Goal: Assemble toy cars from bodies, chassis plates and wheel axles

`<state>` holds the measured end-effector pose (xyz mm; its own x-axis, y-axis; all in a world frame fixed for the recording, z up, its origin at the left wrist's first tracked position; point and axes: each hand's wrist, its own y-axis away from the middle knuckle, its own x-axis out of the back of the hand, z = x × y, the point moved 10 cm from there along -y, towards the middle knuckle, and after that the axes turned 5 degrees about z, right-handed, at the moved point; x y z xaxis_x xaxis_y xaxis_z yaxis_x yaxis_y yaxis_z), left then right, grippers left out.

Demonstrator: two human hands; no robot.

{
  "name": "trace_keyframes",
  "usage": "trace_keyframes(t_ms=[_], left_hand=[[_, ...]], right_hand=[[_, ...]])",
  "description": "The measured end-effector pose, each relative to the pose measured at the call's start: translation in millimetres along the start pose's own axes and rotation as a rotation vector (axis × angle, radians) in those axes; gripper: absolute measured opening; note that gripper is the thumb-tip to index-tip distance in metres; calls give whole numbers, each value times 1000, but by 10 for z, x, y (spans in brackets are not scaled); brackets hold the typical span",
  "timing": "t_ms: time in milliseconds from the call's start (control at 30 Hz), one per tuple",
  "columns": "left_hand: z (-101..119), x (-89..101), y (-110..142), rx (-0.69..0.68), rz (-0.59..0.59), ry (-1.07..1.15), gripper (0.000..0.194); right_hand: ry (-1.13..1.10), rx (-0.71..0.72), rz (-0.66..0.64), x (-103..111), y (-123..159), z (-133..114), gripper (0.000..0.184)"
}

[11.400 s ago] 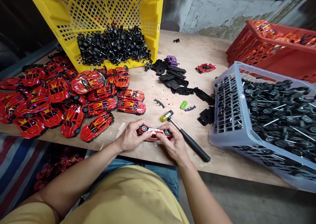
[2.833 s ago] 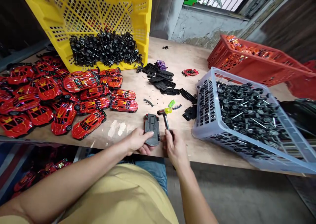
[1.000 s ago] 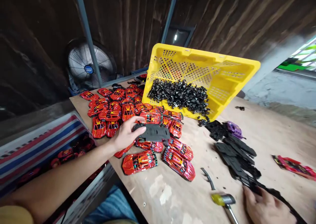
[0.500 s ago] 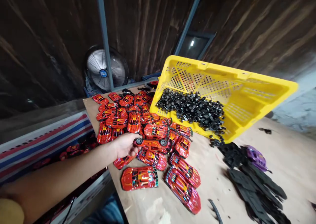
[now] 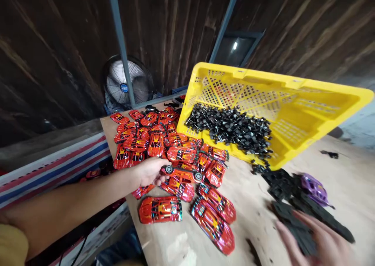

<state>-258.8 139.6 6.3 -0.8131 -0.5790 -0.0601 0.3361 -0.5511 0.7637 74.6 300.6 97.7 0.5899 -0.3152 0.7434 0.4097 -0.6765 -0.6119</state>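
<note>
My left hand [image 5: 154, 171] is closed on one end of a red toy car [image 5: 183, 174], held on its side above other cars so that two grey-hubbed wheels show. Around and behind it spread many red toy cars [image 5: 156, 145] with yellow and black markings. At the lower right, my right hand [image 5: 319, 240], blurred, is over flat black plastic chassis parts [image 5: 288, 215]. Its fingers are apart, and I see nothing between them. Beyond those parts lies a purple toy car body [image 5: 315, 188].
A yellow crate [image 5: 295, 141], tipped toward me, holds a heap of small black wheel-and-axle pieces [image 5: 231, 127], some spilling onto the table [image 5: 249, 195]. A fan [image 5: 124, 82] stands behind. Left of the table hangs a striped sheet [image 5: 70, 164]. A dark strip [image 5: 252, 250] lies near the front.
My right hand has come into view at the lower right, over the black chassis parts. My left hand still holds the car, moved slightly right. The camera view has shifted a little.
</note>
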Motion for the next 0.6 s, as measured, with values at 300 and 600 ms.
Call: trace_keyframes(t_ms=[300, 600], left_hand=[[-315, -810, 330, -206, -289, -289, 35], [-109, -941, 904, -1264, -368, -870, 16]], right_hand=[[-417, 290, -408, -311, 138, -1666, 26], [-574, 150, -521, -366, 534, -1605, 23]])
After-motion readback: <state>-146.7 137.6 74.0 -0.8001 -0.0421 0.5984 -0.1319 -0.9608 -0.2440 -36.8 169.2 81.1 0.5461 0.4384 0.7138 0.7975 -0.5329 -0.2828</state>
